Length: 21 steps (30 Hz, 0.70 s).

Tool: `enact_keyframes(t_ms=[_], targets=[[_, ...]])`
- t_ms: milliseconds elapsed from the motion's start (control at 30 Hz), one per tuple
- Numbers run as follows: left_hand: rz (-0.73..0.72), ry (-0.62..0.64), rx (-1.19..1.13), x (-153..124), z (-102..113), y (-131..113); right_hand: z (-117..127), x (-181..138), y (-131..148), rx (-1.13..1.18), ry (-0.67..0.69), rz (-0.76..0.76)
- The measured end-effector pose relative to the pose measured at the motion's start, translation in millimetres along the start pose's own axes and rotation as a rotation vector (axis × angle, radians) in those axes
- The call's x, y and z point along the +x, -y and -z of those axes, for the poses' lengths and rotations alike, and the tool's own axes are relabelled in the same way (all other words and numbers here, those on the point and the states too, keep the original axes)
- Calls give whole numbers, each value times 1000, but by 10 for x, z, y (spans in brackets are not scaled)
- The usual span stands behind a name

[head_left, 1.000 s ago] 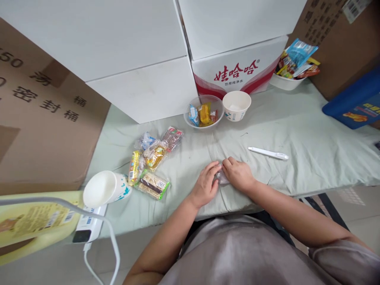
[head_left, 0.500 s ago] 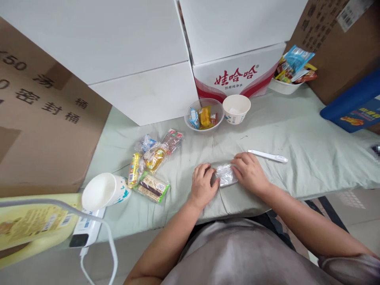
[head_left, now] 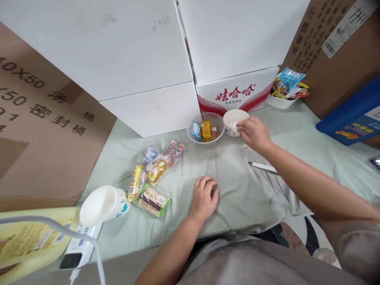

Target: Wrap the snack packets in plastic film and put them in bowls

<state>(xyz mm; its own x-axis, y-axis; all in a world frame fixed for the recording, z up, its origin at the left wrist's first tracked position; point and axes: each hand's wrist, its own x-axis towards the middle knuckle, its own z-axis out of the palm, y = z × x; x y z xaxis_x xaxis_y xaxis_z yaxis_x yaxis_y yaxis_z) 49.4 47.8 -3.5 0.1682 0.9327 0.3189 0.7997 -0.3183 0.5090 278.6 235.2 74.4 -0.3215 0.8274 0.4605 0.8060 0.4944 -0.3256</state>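
My right hand [head_left: 254, 132] is at the rim of a white paper bowl [head_left: 228, 116], with thumb and fingers pinched. A small bit of clear plastic wrap [head_left: 234, 124] shows at the fingertips; the remainder is hidden. On the pale green cloth [head_left: 231, 190] lies my left hand [head_left: 204, 196], fingers loosely bent and thumb apart, holding nothing. A white utility knife [head_left: 261, 166] rests beneath my right forearm, which covers its far end. Left of the paper bowl, a clear plastic bowl [head_left: 192, 141] contains several wrapped snacks [head_left: 206, 130].
Several packaged snacks [head_left: 157, 169] lie to the left, beside a tipped paper bowl [head_left: 121, 204]. A power strip [head_left: 78, 245] and grey cable [head_left: 50, 222] occupy the front left. White boxes [head_left: 148, 107] wall the back. A snack-filled white bowl [head_left: 280, 103] and blue box [head_left: 341, 118] stand right.
My right hand has left the cloth and moved up to the paper bowl. The clear plastic wrap is gone from between my hands. My left hand stays on the cloth.
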Motion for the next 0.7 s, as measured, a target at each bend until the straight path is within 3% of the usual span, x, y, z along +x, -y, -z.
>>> enact_keyframes(t_ms=[67,133,200,333,433,533,700], targets=[[8,8,-1,9,2,-3,-16,426,-106,-128,123,-101],[16,4,-13,19,3,-5,-115,762,-158,-230,422,-182],[18,-11,-31,28,2,-1,-266,984,-177,-249,609,-218],[17,-29,-60,33,-10,13,-534,1144,-181,-239,769,-256],[25,-35,-72,33,-17,16,-568,1154,-190,-219,770,-271],[29,-42,-76,36,-12,13,-431,1137,-202,-174,707,-265],[19,-23,-50,46,1,14,-9,742,-152,-102,398,-266]])
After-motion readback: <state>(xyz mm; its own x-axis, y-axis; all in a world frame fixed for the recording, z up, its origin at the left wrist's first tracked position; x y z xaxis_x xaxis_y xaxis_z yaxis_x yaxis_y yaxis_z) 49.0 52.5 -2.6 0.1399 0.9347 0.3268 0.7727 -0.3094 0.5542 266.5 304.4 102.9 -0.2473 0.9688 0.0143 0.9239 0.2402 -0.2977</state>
